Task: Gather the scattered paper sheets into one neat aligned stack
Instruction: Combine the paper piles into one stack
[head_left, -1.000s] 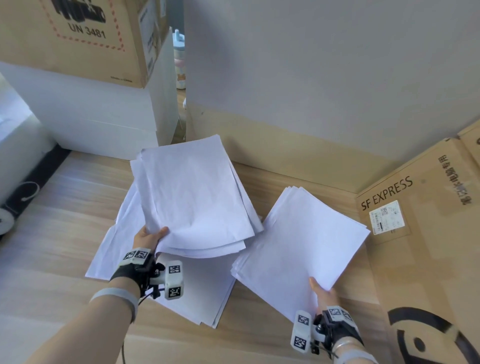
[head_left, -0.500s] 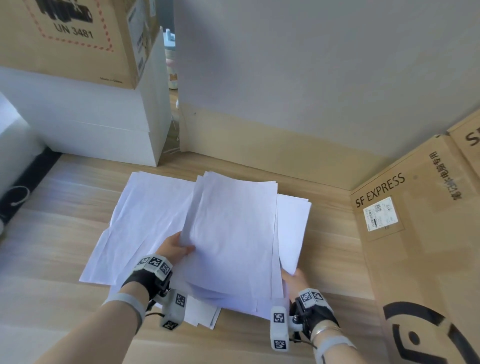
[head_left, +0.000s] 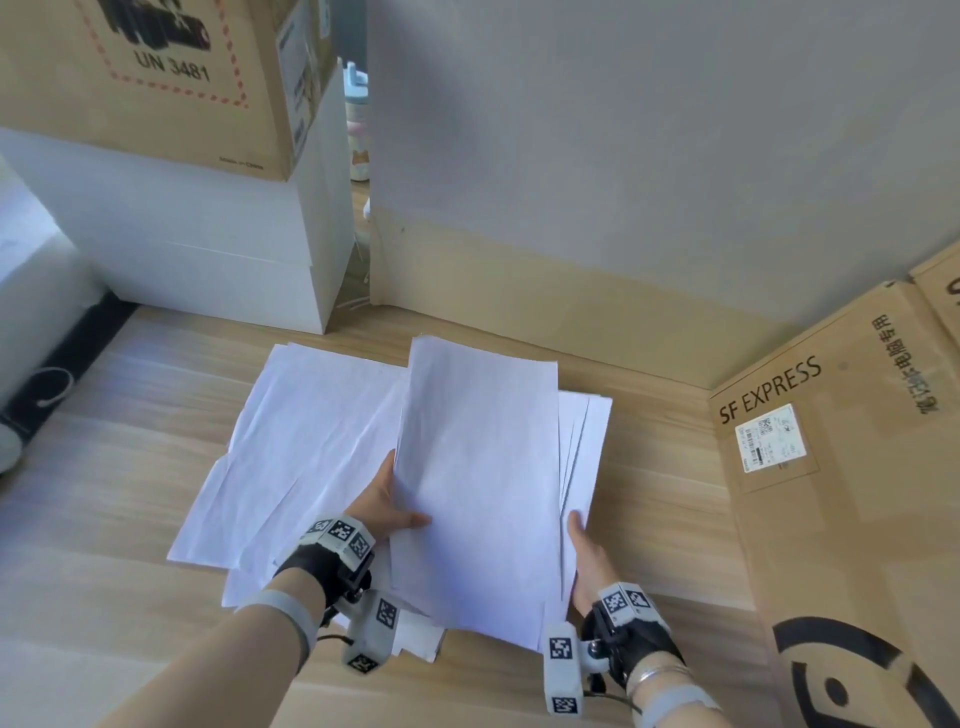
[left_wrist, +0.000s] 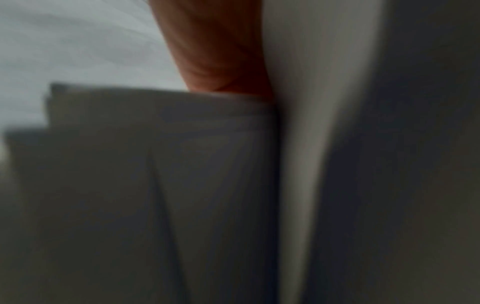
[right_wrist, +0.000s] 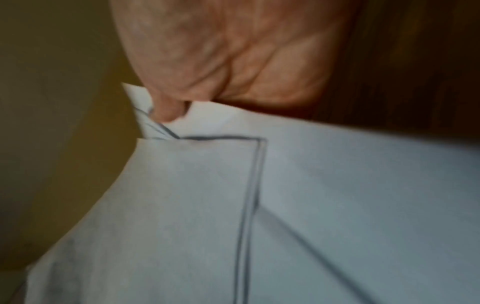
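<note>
Left grip: the left hand (head_left: 382, 501) is closed on the left long edge of the bundle of paper sheets (head_left: 480, 483); the thumb is laid on the top sheet and the fingers are hidden below it.
Left wrist view: a part of the left hand (left_wrist: 215, 47) is seen pressed against the edge of the paper, and the picture is blurred and dark.
Right grip: the right hand (head_left: 587, 558) is closed on the right long edge of the same bundle; only the thumb side is seen from the head view.
Right wrist view: the right hand (right_wrist: 233, 55) is seen with one fingertip (right_wrist: 168, 113) pushed between the sheet edges near a corner.
Bundle: it is held between both hands, its far end raised above the surface (head_left: 104, 467), and its edges are not fully aligned, because several sheets (head_left: 587, 441) are seen fanned out at the right side.
Loose sheets: more white paper sheets (head_left: 291, 441) are spread flat on the wooden surface, under the bundle and to the left of it.
Near corner: some sheet corners (head_left: 421, 642) are seen under the left wrist.
Right side: an SF EXPRESS cardboard box (head_left: 841, 467) is placed near the paper, not touching it.
Far left: a white box (head_left: 208, 249) is placed on the surface, with a cardboard box marked UN 3481 (head_left: 171, 73) on top of it.
Behind: a grey wall (head_left: 649, 130) is seen.
</note>
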